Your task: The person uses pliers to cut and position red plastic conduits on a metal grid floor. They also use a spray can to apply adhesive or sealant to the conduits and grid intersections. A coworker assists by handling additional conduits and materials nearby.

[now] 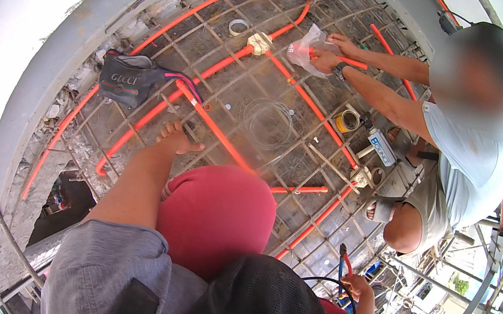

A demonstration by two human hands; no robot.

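My left hand [177, 138] is spread on the rebar grid [172, 55], fingers apart and holding nothing. An orange conduit pipe [213, 125] runs just beyond it, and a black bag [125, 79] with a strap lies to its upper left. Low on the right, my right hand [359, 287] grips a pair of pliers [343, 257] with red and blue handles, jaws pointing up. Part of that grip is hidden. Between my hands is my bent knee [217, 215] in red cloth. A coil of thin clear wire [268, 124] lies on the deck ahead.
A co-worker crouches at the right, both hands at a clear plastic bag [311, 48] beside an orange pipe. Near them are a yellow can [347, 119], a white-and-blue container [382, 148] and a junction box [362, 176]. Another junction box [259, 43] joins pipes farther off. An opening [62, 208] gapes lower left.
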